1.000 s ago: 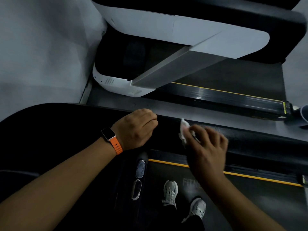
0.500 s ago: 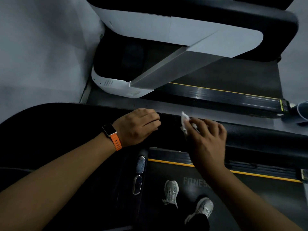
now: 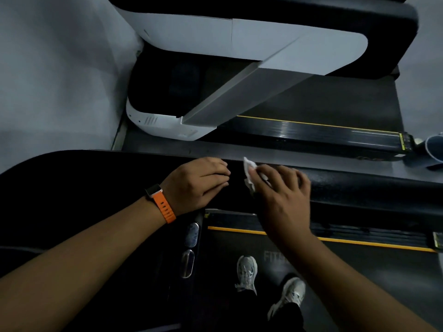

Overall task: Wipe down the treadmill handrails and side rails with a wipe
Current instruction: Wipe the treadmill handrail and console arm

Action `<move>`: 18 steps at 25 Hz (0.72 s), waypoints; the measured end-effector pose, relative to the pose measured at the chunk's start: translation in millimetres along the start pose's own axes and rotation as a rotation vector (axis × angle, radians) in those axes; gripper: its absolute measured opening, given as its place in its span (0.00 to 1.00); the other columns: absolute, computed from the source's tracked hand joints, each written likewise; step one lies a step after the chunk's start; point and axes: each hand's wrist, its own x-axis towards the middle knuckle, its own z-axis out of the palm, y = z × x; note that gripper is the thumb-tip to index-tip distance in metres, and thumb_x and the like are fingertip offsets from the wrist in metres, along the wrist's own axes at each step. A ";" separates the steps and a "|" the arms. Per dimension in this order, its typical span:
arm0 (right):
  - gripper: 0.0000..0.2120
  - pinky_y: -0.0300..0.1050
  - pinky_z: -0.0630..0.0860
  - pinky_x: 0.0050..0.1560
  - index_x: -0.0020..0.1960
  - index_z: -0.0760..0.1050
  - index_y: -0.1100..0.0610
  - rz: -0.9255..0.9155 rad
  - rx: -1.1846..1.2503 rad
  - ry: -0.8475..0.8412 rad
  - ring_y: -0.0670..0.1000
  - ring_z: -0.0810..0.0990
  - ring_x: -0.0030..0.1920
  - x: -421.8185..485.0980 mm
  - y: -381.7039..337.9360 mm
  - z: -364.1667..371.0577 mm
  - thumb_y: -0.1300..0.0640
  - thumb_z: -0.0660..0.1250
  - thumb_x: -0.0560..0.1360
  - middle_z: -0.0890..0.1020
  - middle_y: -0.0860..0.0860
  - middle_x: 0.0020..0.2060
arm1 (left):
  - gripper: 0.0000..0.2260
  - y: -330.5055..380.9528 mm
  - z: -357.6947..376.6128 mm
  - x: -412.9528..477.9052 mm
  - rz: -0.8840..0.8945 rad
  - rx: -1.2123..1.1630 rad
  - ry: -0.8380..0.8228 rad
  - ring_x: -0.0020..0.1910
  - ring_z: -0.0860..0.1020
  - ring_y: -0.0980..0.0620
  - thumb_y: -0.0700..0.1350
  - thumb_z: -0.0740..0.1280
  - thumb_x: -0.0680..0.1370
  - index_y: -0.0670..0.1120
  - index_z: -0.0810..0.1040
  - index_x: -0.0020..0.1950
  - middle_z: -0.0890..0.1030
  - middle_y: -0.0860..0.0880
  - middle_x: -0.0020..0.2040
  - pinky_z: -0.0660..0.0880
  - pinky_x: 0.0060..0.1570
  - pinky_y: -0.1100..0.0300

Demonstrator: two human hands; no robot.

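The fingers (image 3: 286,174) of the right hand (image 3: 282,197) bend over a white wipe (image 3: 249,170) and press it onto the top of the black handrail (image 3: 364,188). One corner of the wipe sticks out toward the left hand (image 3: 199,183). That hand rests on the same rail just beside it, fingers relaxed and holding nothing. The rail runs lengthwise to the person's right, so a free stroke probably lies that way, since the left hand blocks the other side.

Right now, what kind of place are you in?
Probably a gym: I stand on a treadmill belt, another treadmill stands beside it, and my right hand holds a wipe on the black handrail.
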 end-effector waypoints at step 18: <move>0.24 0.62 0.66 0.66 0.71 0.75 0.50 0.008 0.082 -0.059 0.59 0.73 0.64 4.5 -3.0 4.2 0.51 0.67 0.75 0.78 0.49 0.67 | 0.06 9.8 8.0 5.9 -0.044 0.039 -0.029 0.61 0.80 0.41 0.39 0.68 0.81 0.37 0.83 0.52 0.83 0.40 0.58 0.76 0.64 0.48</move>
